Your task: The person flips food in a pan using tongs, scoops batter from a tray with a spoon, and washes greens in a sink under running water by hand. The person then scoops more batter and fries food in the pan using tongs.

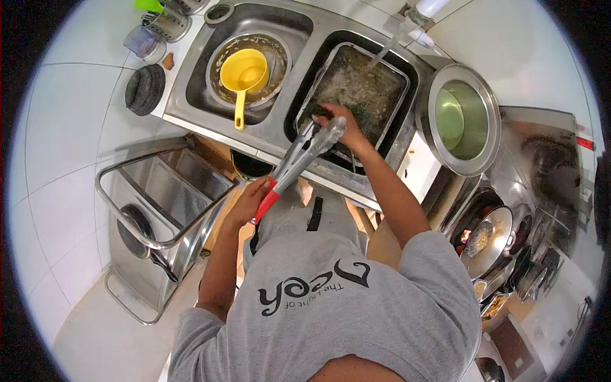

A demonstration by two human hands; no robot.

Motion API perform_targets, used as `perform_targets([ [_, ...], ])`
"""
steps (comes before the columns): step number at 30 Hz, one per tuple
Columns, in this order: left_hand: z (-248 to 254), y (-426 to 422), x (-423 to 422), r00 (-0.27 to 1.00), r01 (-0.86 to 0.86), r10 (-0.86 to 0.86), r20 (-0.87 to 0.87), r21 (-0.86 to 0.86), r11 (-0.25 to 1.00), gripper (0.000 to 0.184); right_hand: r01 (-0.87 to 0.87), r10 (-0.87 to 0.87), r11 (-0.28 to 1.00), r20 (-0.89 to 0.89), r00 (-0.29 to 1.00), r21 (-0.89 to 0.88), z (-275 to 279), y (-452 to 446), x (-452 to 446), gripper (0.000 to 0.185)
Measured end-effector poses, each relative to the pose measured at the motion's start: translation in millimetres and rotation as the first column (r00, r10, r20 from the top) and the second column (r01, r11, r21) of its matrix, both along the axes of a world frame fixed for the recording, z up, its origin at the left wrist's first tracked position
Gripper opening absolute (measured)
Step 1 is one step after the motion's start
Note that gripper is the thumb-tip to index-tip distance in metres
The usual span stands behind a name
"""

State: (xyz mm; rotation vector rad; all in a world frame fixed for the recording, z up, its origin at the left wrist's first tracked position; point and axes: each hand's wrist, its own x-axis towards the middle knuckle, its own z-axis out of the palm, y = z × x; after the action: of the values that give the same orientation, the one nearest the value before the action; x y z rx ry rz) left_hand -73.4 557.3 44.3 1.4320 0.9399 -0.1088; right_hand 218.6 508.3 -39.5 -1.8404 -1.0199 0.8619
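Metal tongs (294,158) with red handles slant up over the front edge of the sink. My left hand (253,202) is closed round the red handle end. Near the tong tips, my right hand (342,126) is closed on a dark scouring pad (318,113), held against the metal. Below this hand, in the right basin, lies a rectangular tray (398,83) of murky water. A dark green clump (358,114) shows in the tray beside my fingers. Water runs from the tap (407,28) into it.
The left basin holds a round metal bowl (287,63) with a yellow dipper (244,71). A large pot (493,121) stands right of the sink. Further right, a pan (493,239) sits by a flame. At left are a metal rack (137,239) and a frying pan (135,229).
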Motion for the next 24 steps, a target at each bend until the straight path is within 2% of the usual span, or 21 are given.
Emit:
perform_targets([
  [1, 11, -1, 7, 0.999, -0.033, 0.033, -0.005, -0.065, 0.997, 0.031, 0.038, -0.043, 0.996, 0.059, 0.997, 0.085, 9, 0, -2, 0.044],
  [3, 1, -4, 9, 0.997, -0.073, 0.075, 0.012, -0.128, 0.989, 0.030, 0.094, -0.142, 0.960, 0.169, 0.975, 0.263, 26, 4, -2, 0.039],
  [4, -3, -5, 10, 0.995, -0.093, 0.097, 0.019, -0.159, 0.983, 0.029, 0.052, -0.130, 0.951, 0.241, 0.962, 0.305, 17, 5, -2, 0.029],
  [6, -7, -7, 12, 0.994, -0.099, 0.107, 0.035, -0.164, 0.981, 0.029, 0.090, -0.103, 0.960, 0.036, 0.994, 0.267, 14, 6, -8, 0.023],
  [8, -8, -7, 15, 0.993, -0.096, 0.103, 0.055, -0.127, 0.987, 0.029, -0.089, 0.054, 0.959, 0.132, 0.990, 0.270, 14, 7, -6, 0.015],
  [11, -7, -9, 19, 0.995, -0.070, 0.073, 0.067, -0.040, 0.997, 0.030, -0.402, 0.246, 0.875, 0.466, 0.850, 0.271, -10, -1, -16, 0.018],
  [12, -4, -10, 19, 0.997, -0.057, 0.059, 0.056, -0.033, 0.998, 0.030, -0.394, 0.202, 0.884, 0.553, 0.808, 0.253, 9, -3, -19, 0.020],
  [14, -9, -13, 16, 0.996, -0.066, 0.066, 0.051, -0.007, 0.998, 0.030, -0.090, 0.016, 0.964, 0.286, 0.958, 0.249, 5, 4, -7, 0.018],
  [15, -15, -16, 15, 0.995, -0.086, 0.085, 0.056, 0.012, 0.996, 0.030, 0.066, -0.098, 0.976, 0.147, 0.984, 0.210, 3, 6, -4, 0.018],
  [17, -21, -19, 10, 0.994, -0.103, 0.103, 0.029, -0.001, 0.995, 0.030, -0.303, 0.147, 0.917, 0.486, 0.861, 0.259, -2, 5, -15, 0.018],
  [19, 1, -11, 14, 0.996, -0.088, 0.086, -0.038, -0.061, 0.994, 0.031, -0.386, 0.259, 0.889, 0.424, 0.868, 0.247, 4, 0, -33, 0.020],
  [20, -2, -9, 12, 0.998, -0.066, 0.065, -0.021, -0.053, 0.996, 0.031, -0.263, 0.182, 0.921, 0.281, 0.942, 0.287, -2, 2, -28, 0.019],
  [22, -11, -10, 8, 0.999, -0.032, 0.033, 0.018, -0.037, 0.999, 0.032, -0.012, 0.019, 0.952, -0.020, 1.000, 0.306, -9, 8, -13, 0.018],
  [24, -13, -9, 7, 0.996, -0.083, 0.082, -0.022, -0.045, 0.996, 0.031, -0.285, 0.172, 0.914, 0.361, 0.917, 0.288, 2, 3, -25, 0.015],
])
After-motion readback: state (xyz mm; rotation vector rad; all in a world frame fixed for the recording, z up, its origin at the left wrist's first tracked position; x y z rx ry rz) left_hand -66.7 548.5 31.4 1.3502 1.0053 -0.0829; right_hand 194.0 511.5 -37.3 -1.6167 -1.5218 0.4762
